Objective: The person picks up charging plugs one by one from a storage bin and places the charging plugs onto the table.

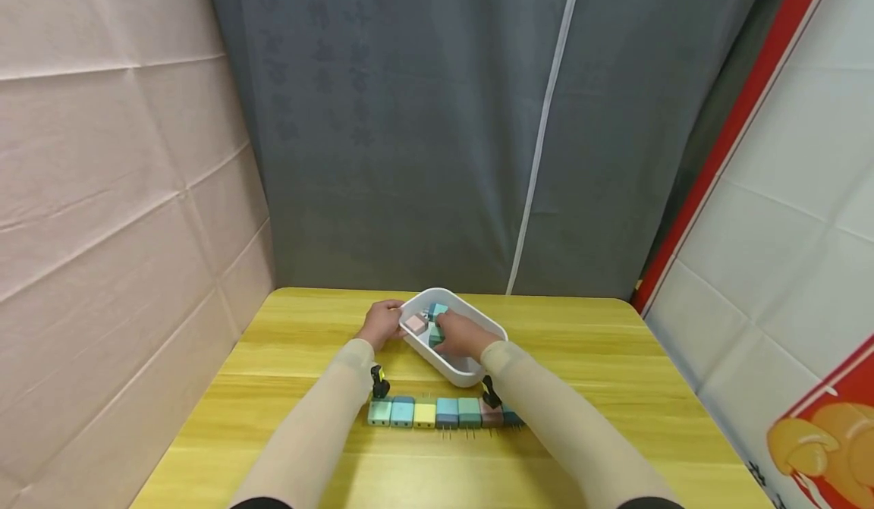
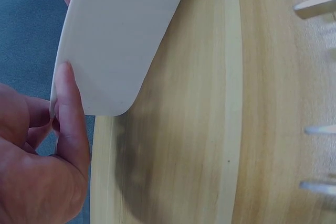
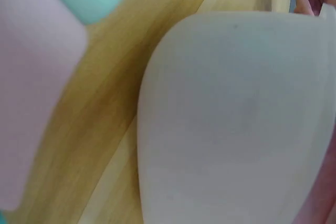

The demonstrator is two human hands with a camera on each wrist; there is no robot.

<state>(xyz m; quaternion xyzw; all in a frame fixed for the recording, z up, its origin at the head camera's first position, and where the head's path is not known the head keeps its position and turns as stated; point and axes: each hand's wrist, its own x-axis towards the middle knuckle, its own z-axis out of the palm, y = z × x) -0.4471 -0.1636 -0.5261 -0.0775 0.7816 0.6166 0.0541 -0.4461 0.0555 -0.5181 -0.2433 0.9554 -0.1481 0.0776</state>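
Observation:
A white plastic bin sits slantwise on the table, tilted a little in the left wrist view. My left hand grips its left rim, thumb on the outer wall and fingers behind the edge. My right hand reaches down inside the bin, its thumb and fingers spread about a green block; I cannot tell whether they pinch it. Beside that block lie a pink block and a blue-teal block. In the right wrist view the bin's outer wall hides the right fingers.
Nearer me, a row of coloured blocks, among them a yellow block, runs across the wooden table, thin pins sticking out. My right sleeve covers its right end. A grey curtain hangs behind the table.

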